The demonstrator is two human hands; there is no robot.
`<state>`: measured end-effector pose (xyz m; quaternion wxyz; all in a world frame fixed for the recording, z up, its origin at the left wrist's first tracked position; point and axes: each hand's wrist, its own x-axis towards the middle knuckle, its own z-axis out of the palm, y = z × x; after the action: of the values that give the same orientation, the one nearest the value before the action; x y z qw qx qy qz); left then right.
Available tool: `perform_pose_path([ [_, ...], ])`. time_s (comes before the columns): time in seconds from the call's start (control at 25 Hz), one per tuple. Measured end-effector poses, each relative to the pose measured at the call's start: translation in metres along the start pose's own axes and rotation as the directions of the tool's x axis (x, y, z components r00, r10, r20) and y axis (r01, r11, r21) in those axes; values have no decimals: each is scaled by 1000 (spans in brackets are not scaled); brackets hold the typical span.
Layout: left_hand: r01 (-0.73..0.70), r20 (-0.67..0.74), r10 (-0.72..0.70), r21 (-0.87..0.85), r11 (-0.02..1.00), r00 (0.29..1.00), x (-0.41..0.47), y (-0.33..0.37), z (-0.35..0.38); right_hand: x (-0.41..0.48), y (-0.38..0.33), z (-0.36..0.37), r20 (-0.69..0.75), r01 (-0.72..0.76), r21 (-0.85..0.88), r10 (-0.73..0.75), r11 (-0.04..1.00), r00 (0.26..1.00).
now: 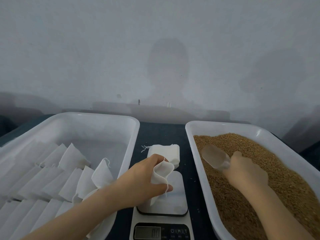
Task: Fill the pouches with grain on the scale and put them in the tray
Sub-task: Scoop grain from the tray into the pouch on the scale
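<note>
The left hand (143, 179) pinches a small white cloth pouch (161, 172) over the white scale (174, 193). The right hand (245, 172) grips a clear plastic scoop (214, 156) in the brown grain (259, 153). I think a careful pour into the pouch comes next.

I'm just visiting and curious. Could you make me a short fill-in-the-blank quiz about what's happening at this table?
1. The left hand holds a white pouch over the ____.
2. The right hand grips a clear ____ in the grain.
3. The stack of spare pouches lies ____ the left tray and the grain tray.

Missing words: scale; scoop; between.
</note>
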<state>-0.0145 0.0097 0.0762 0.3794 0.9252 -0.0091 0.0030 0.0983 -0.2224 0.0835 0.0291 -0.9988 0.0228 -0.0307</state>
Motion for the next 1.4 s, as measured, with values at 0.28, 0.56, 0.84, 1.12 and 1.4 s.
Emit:
perform_pose_path([
  [0.28, -14, -5, 14, 32, 999, 1000, 1, -3, 1, -3, -4, 4, 27, 34, -99, -32, 994, 999],
  [0.56, -26, -8, 26, 21, 999, 1000, 2, -5, 2, 1, -2, 6, 215, 55, 210, -101, 976, 971],
  [0.84, -32, -12, 32, 41, 999, 999, 1, -5, 2, -1, -2, -3, 214, -39, 458, -67, 888, 975],
  [1.12, -22, -7, 22, 33, 999, 1000, 2, -3, 1, -1, 3, -5, 212, -71, 497, -41, 865, 976],
  [1.4, -19, -6, 19, 54, 998, 1000, 2, -4, 1, -1, 3, -7, 57, -14, 358, -7, 934, 998],
])
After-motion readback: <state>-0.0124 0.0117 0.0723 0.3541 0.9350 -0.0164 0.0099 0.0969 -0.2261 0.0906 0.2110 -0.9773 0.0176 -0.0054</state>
